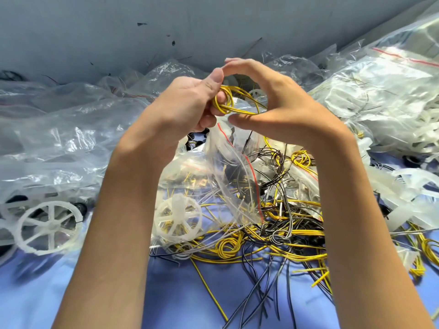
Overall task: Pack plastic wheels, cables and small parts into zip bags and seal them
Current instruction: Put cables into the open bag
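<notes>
Both hands are hovering up above the mess, close together, fingertips nearly touching at the top. The left hand (190, 103) is curling its fingers through a small yellow cable coil (223, 104), so the loop is sitting right around them with the thumb lying just above it. The right hand (275, 108) is arching over that same coil from the other side, thumb tucked underneath. A strand from the coil is running off behind its palm, but honestly I can't tell if that hand is actually pinching it or just cupping around it.

Right below the hands an open zip bag (235, 176) with a red strip is hanging down. Its top edge is sitting just under the left fingers, and whether they're holding it is unclear. A white plastic wheel (177, 218) is showing through the plastic low on its left side. Another spoked wheel (48, 230) is lying well off to the left among crumpled clear bags (71, 138). A tangle of yellow and black cables (285, 233) is sprawling over the blue table (178, 293) beneath the right forearm, and a big bag of white parts (380, 96) is piling up on the right.
</notes>
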